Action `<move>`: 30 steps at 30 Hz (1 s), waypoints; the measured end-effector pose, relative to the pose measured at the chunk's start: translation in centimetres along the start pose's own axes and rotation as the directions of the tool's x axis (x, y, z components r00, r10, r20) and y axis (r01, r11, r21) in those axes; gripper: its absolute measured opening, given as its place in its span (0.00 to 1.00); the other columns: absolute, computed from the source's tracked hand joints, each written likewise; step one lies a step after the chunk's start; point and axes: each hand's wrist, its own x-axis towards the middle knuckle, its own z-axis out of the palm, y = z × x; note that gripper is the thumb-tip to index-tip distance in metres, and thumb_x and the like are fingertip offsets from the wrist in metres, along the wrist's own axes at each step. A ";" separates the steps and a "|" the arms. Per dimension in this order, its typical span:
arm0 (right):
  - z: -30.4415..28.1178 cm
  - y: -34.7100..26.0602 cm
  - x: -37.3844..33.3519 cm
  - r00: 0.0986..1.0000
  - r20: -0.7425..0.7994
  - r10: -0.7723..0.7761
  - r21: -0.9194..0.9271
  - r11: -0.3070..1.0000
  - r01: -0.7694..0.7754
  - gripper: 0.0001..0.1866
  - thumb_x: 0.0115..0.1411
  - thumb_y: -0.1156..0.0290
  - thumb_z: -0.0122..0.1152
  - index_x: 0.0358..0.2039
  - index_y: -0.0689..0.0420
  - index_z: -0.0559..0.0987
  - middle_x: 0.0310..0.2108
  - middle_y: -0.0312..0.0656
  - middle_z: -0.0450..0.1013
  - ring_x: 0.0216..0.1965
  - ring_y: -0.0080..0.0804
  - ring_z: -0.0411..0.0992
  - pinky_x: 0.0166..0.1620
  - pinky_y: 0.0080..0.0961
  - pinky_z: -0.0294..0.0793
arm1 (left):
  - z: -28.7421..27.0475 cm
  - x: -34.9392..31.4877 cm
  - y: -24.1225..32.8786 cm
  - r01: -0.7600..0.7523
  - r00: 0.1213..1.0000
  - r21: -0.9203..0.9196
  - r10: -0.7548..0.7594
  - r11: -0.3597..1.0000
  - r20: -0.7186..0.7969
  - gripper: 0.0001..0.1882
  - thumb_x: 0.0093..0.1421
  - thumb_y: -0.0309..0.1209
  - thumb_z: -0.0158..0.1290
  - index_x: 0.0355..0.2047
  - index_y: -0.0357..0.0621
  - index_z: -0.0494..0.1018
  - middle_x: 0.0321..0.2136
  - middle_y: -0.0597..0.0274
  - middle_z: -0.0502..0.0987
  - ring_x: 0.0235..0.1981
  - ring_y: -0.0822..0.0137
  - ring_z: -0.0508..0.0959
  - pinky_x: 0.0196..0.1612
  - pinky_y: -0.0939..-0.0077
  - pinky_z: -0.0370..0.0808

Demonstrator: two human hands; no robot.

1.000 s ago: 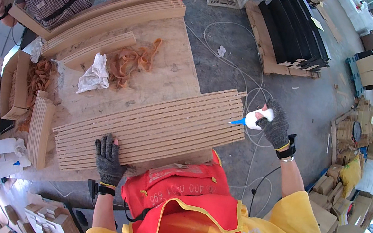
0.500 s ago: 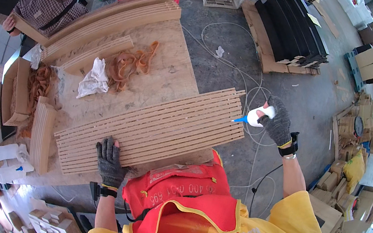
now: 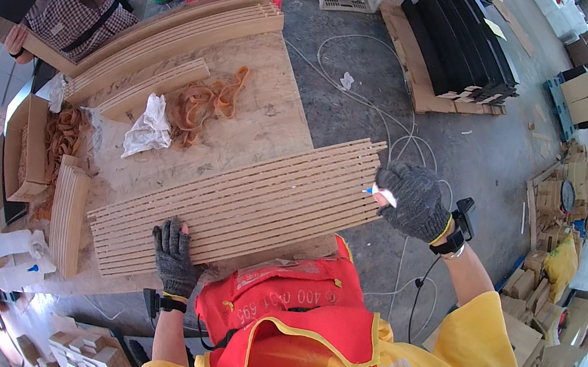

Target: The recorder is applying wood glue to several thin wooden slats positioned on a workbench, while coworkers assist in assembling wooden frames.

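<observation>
The gloved right hand [image 3: 415, 201] has slid onto the right end of the row of curved wooden slats [image 3: 243, 206], fingers curled around a small white-and-blue tool [image 3: 383, 194]; the gloved left hand [image 3: 174, 257] presses flat, fingers spread, on the near edge

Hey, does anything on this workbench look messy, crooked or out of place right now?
Mostly tidy. The row of wooden strips lies skewed, its right ends jutting past the workbench edge. A crumpled white rag and a loose tangle of orange bands lie strewn behind it.

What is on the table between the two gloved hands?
In the head view, a long row of pale curved wooden slats lying side by side stretches between the dark-gloved left hand, pressing its near edge, and the grey-gloved right hand at its far end.
</observation>
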 end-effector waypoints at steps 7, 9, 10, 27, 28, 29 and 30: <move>1.2 6.2 -2.8 0.766 -0.037 0.641 0.394 0.714 -0.579 0.17 0.54 0.65 0.76 0.39 0.57 0.78 0.32 0.39 0.75 0.35 0.31 0.75 0.40 0.31 0.75 | 0.2 0.0 0.1 -0.005 1.000 0.017 0.006 1.000 -0.021 0.67 0.35 0.47 0.75 0.72 0.47 0.50 0.67 0.43 0.60 0.70 0.42 0.59 0.72 0.32 0.51; 1.5 7.8 -3.3 0.712 -0.005 0.702 0.325 0.675 -0.663 0.16 0.54 0.65 0.76 0.35 0.56 0.77 0.28 0.39 0.74 0.33 0.30 0.74 0.38 0.31 0.74 | 0.1 0.1 0.1 0.003 1.000 0.019 -0.002 1.000 -0.017 0.67 0.35 0.48 0.75 0.72 0.47 0.50 0.67 0.43 0.60 0.70 0.42 0.59 0.72 0.32 0.51; 1.6 8.3 -3.8 0.713 -0.006 0.701 0.324 0.676 -0.662 0.16 0.54 0.65 0.76 0.35 0.56 0.77 0.28 0.39 0.74 0.33 0.30 0.74 0.38 0.31 0.74 | 0.1 0.2 0.2 0.000 1.000 0.019 0.000 1.000 -0.018 0.67 0.34 0.47 0.75 0.72 0.47 0.50 0.67 0.43 0.60 0.70 0.42 0.59 0.73 0.32 0.51; -0.3 7.6 -2.4 0.904 -0.097 0.417 0.301 0.878 -0.372 0.17 0.51 0.69 0.77 0.36 0.55 0.76 0.32 0.42 0.73 0.34 0.37 0.73 0.40 0.33 0.73 | 0.0 0.2 0.1 0.006 1.000 -0.008 -0.006 1.000 -0.001 0.63 0.35 0.43 0.74 0.70 0.45 0.54 0.68 0.41 0.60 0.70 0.40 0.59 0.72 0.32 0.50; -0.4 7.5 -2.3 0.904 -0.096 0.417 0.299 0.878 -0.374 0.17 0.51 0.69 0.77 0.36 0.55 0.76 0.32 0.42 0.73 0.34 0.37 0.73 0.40 0.33 0.73 | 0.1 0.2 0.1 0.001 1.000 -0.014 -0.001 1.000 -0.008 0.63 0.35 0.43 0.74 0.70 0.45 0.53 0.68 0.42 0.60 0.70 0.40 0.59 0.72 0.32 0.50; -0.6 7.3 -2.2 0.901 -0.082 0.425 0.301 0.873 -0.384 0.17 0.51 0.68 0.77 0.36 0.55 0.76 0.32 0.42 0.73 0.34 0.37 0.73 0.39 0.33 0.73 | 0.0 0.2 0.2 -0.004 1.000 -0.017 0.004 1.000 -0.016 0.63 0.35 0.43 0.74 0.70 0.45 0.53 0.68 0.42 0.60 0.70 0.40 0.59 0.72 0.32 0.51; -0.7 7.1 -2.2 0.899 -0.068 0.433 0.302 0.868 -0.395 0.17 0.51 0.68 0.77 0.36 0.55 0.76 0.32 0.42 0.73 0.34 0.37 0.73 0.39 0.33 0.74 | 0.0 0.2 0.2 -0.004 1.000 -0.016 0.003 1.000 -0.016 0.63 0.35 0.43 0.74 0.70 0.45 0.53 0.68 0.42 0.60 0.70 0.40 0.59 0.72 0.32 0.51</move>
